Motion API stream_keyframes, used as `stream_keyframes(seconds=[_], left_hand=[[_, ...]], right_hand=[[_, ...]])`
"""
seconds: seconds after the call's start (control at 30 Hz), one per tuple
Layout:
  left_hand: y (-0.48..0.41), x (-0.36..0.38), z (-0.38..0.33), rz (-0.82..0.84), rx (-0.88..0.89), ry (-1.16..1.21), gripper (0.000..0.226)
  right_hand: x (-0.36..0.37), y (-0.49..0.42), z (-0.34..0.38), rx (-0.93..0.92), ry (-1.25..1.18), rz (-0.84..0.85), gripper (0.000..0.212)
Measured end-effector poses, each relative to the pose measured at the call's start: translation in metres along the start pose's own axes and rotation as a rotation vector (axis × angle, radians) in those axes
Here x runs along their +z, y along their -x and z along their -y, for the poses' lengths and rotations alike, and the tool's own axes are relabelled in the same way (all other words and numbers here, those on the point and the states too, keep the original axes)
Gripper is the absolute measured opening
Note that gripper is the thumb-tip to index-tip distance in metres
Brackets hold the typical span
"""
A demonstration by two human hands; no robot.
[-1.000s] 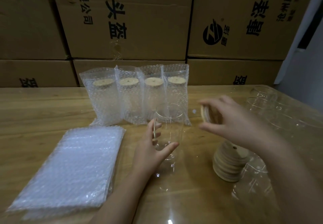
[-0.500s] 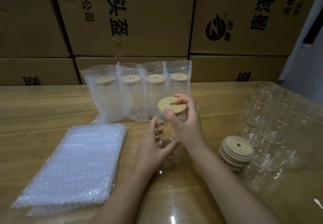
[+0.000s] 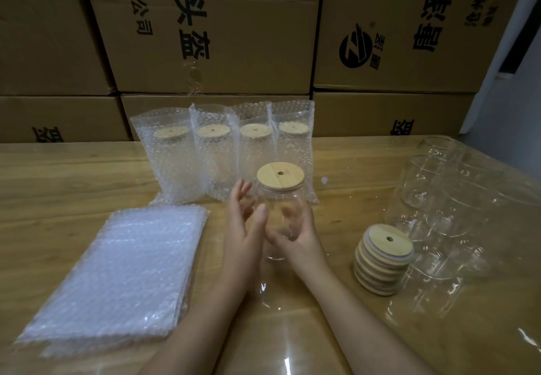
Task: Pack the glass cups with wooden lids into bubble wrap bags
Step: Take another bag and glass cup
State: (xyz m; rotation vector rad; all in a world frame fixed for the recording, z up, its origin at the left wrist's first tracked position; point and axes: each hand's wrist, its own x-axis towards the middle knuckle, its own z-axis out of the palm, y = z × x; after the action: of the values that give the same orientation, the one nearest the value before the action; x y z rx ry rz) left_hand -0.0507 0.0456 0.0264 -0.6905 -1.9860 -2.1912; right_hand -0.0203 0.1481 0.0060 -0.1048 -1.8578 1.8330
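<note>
A clear glass cup [image 3: 281,199] stands upright on the table in front of me, with a round wooden lid [image 3: 280,176] seated on its rim. My right hand [image 3: 301,240] grips the cup low on its right side, its fingers showing through the glass. At the cup's left side my left hand [image 3: 243,228] has straight fingers and holds nothing. A flat stack of empty bubble wrap bags [image 3: 123,269] lies to the left.
Several bagged cups with lids [image 3: 222,152] stand in a row behind the cup. A stack of wooden lids [image 3: 380,260] sits to the right, beside several empty glass cups [image 3: 445,199]. Cardboard boxes [image 3: 216,38] wall off the far edge of the wooden table [image 3: 58,187].
My right hand brought a lid from the right, set it on the cup, then dropped to grip the cup's lower side. My left hand let go and straightened its fingers.
</note>
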Motion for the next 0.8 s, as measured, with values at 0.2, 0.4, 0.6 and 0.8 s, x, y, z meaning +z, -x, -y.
stream_keyframes(seconds=[0.2,0.4,0.6,0.8], left_hand=[[-0.011,0.011,-0.049,0.044,0.004,-0.213,0.082],[-0.039,0.025,-0.062,0.123,0.084,-0.496,0.068],[-0.048,0.012,-0.056,0.231,0.113,-0.492,0.058],[-0.054,-0.059,-0.054,0.165,-0.007,-0.965,0.048]], right_hand=[[-0.002,-0.001,-0.006,0.084,0.0,0.048,0.084],[-0.002,-0.002,-0.001,0.079,0.039,0.059,0.086],[-0.005,-0.003,-0.006,0.108,0.074,0.055,0.069],[-0.007,0.001,-0.007,0.092,0.073,0.049,0.064]])
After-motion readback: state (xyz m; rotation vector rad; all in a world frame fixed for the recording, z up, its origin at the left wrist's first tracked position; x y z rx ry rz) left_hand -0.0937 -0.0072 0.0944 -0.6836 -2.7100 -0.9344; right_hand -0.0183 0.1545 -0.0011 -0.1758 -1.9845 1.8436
